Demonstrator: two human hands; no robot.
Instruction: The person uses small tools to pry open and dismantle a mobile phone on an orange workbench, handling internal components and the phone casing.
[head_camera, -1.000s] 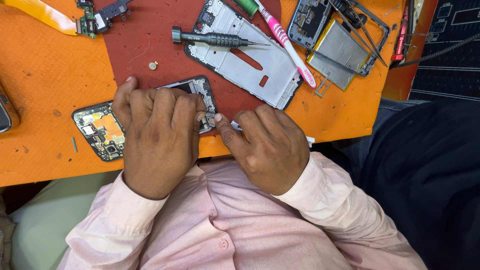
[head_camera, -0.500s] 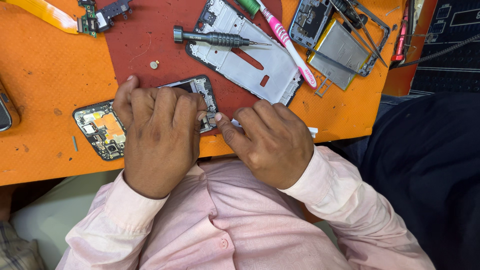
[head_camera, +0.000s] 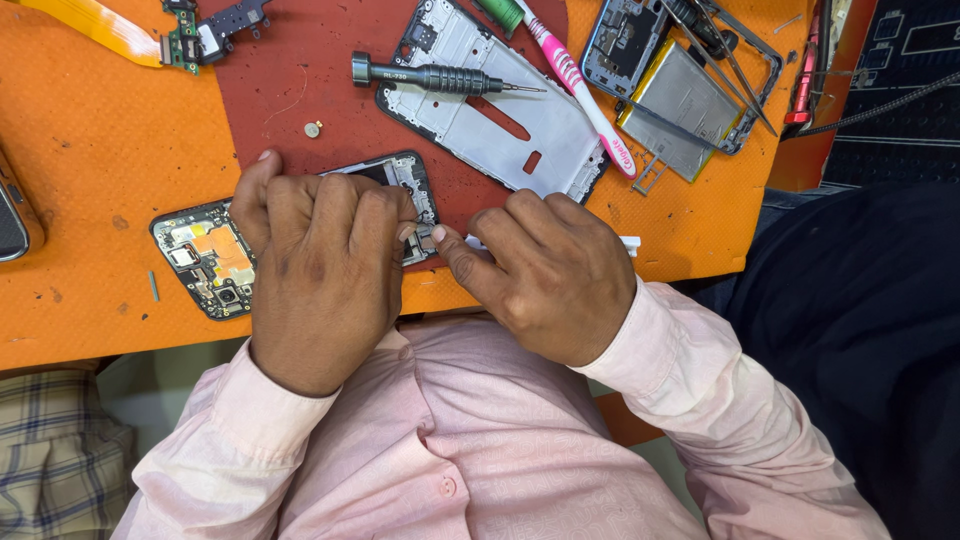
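The orange desk (head_camera: 90, 150) carries a dark red rubber work mat (head_camera: 300, 110) strewn with phone parts. Near its far edge lies a stripped silver metal phone mid-frame (head_camera: 520, 130), with a black precision screwdriver (head_camera: 430, 77) lying across it and a pink-and-white toothbrush (head_camera: 580, 90) along its side. Further right a second opened phone body with a grey battery (head_camera: 685, 95) sits under metal tweezers (head_camera: 735, 65); it is the only shell holding parts.

The left hand (head_camera: 320, 270), fingers curled and pressed down, pins the small opened black phone chassis (head_camera: 405, 185) at the mat's near edge. The right hand (head_camera: 545, 270) pinches a thin white tool (head_camera: 628, 241) with its tip at the chassis edge. A green-and-orange circuit board (head_camera: 205, 255) lies just left, already out. Judging by this, disassembly is well along, with the chassis unfinished.

A tiny silver screw (head_camera: 313, 129) rests loose on the mat.
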